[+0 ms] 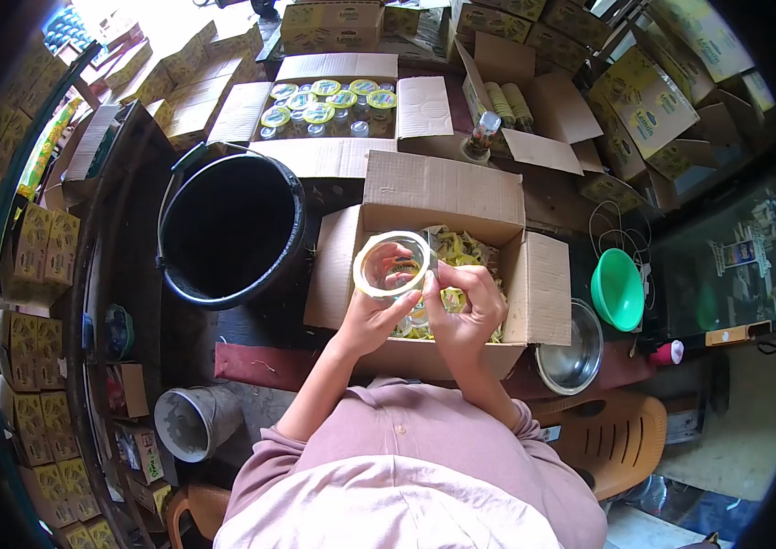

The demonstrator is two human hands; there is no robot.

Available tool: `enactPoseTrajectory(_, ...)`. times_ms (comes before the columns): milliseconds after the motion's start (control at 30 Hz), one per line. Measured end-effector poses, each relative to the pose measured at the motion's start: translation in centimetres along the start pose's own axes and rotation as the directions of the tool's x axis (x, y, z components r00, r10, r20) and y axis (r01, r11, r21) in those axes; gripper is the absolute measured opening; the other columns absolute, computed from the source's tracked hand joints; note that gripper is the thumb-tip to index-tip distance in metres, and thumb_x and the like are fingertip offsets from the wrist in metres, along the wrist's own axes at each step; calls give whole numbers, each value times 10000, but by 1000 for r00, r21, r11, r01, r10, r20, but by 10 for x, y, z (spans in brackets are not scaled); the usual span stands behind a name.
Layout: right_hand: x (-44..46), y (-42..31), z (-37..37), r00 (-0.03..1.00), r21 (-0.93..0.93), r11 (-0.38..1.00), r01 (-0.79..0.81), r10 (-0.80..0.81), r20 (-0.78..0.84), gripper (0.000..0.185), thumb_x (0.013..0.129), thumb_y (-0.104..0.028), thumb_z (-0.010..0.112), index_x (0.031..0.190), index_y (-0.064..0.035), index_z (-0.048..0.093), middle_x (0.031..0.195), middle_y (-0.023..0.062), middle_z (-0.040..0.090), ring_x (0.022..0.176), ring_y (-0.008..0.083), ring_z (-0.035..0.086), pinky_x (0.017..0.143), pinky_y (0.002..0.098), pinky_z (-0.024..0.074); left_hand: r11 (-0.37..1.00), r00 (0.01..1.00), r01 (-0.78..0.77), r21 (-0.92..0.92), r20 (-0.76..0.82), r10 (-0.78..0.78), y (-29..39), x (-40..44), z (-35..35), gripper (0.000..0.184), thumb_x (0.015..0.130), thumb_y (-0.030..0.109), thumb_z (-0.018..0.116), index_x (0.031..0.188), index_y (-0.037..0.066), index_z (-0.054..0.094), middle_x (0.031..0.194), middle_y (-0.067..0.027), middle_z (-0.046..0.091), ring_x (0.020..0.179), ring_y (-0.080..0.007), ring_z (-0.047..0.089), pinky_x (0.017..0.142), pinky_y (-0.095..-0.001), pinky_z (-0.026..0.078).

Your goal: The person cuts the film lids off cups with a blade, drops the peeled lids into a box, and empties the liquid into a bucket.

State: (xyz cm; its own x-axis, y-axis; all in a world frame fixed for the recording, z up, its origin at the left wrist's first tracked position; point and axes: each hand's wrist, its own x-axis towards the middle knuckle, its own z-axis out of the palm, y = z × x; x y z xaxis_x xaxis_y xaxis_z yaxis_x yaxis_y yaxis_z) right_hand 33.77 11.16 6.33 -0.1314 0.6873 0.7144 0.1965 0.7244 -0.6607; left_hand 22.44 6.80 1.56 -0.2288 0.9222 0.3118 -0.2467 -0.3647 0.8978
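Over the box [444, 188], a ring [360, 265] is cupped from near left by the left hand [372, 317] and pinched at right by the right hand [467, 307].

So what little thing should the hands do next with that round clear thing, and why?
Maybe the right hand should tug gently outward at the edge of the clear ring, which could be a roll of tape, though I can't be sure. The left hand holds the ring, so it can steady it, and the right thumb and fingers are at its edge.
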Motion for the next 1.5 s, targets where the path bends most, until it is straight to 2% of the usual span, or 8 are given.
enactPoseTrajectory(233,6,6,-1,1000,-14,1000,27,-26,14,195,656,84,655,833,6,623,745,75,593,665,133,586,576,234,467,994,999,-14,110,48,8,1,-1,-5,569,765,29,631,1248,45,330,1185,-84,390,1147,-176,392,918,-326,375)
enactPoseTrajectory(333,8,8,-3,989,136,980,-143,136,58,190,644,68,673,813,-11,634,735,77,611,620,148,607,586,246,475,994,998,3,112,58,-9,4,-2,-6,568,766,30,629,1249,46,330,1185,-85,393,1145,-176,395,914,-326,375)
enactPoseTrajectory(800,0,6,-4,998,30,997,-66,66,13,206,642,66,672,827,-17,635,759,82,622,631,148,606,587,253,479,995,997,16,94,73,-23,-1,-2,-11,578,756,28,635,1249,35,332,1196,-90,403,1145,-186,410,927,-336,376)
enactPoseTrajectory(900,5,4,-5,999,24,999,-42,42,24,208,642,69,671,828,-14,634,767,79,625,629,143,605,588,247,479,986,995,5,167,100,-22,3,-1,-11,592,745,28,636,1252,26,330,1195,-96,415,1144,-194,419,939,-335,371)
enactPoseTrajectory(1033,7,12,-8,989,163,978,-128,114,92,209,641,76,668,828,-7,632,769,75,624,625,133,601,588,238,475,997,990,29,67,136,-38,6,-3,-10,615,730,38,653,1253,23,329,1196,-96,421,1132,-201,431,946,-334,367)
enactPoseTrajectory(1200,3,7,-10,982,159,969,-187,182,42,200,646,73,663,825,-8,632,751,76,618,624,132,602,590,238,475,983,992,77,-166,107,-60,3,-3,-9,648,717,56,692,1255,45,330,1192,-78,422,1125,-191,430,933,-344,379)
enactPoseTrajectory(1333,-3,3,-14,991,105,990,-96,84,107,187,677,87,661,841,18,603,796,74,567,671,97,560,608,207,474,995,993,44,-87,111,-34,7,-1,-7,659,712,38,705,1255,63,332,1171,-68,429,1112,-181,433,918,-346,392)
enactPoseTrajectory(1500,-9,3,-11,996,68,994,-83,80,39,183,676,89,649,835,16,596,784,75,564,672,104,555,604,218,465,996,995,59,-69,86,-53,4,-1,-5,651,720,29,703,1253,61,331,1156,-68,436,1100,-177,439,906,-337,403)
